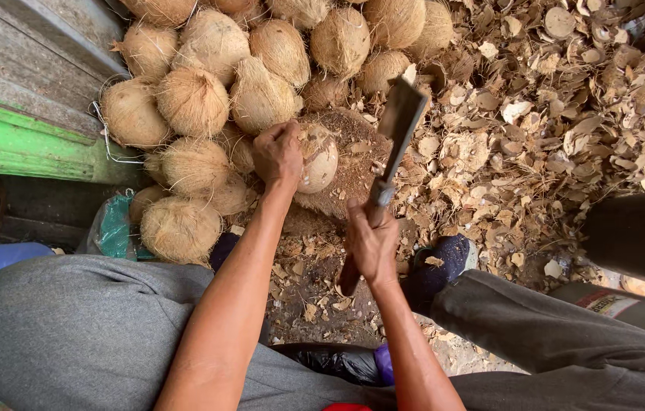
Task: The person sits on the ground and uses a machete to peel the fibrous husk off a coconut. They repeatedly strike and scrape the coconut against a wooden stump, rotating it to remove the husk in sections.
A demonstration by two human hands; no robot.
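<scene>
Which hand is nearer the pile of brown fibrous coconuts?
Left. The left hand grips a pale, partly peeled coconut right at the edge of the pile of brown fibrous coconuts. The right hand sits lower, away from it, holding a wooden-handled cleaver.

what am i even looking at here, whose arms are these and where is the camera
The camera sits on a person's head and looks down, so the two bare arms are that person's own, with grey trousers at the bottom. The left hand steadies a pale, partly shaved coconut on a fibre-covered chopping block. The right hand grips the wooden handle of a broad dark-bladed cleaver, raised beside the coconut. Behind lies a heap of brown hairy coconuts. Dry husk chips cover the ground to the right. A green painted plank runs along the left, and a black bucket stands at the right edge.
</scene>
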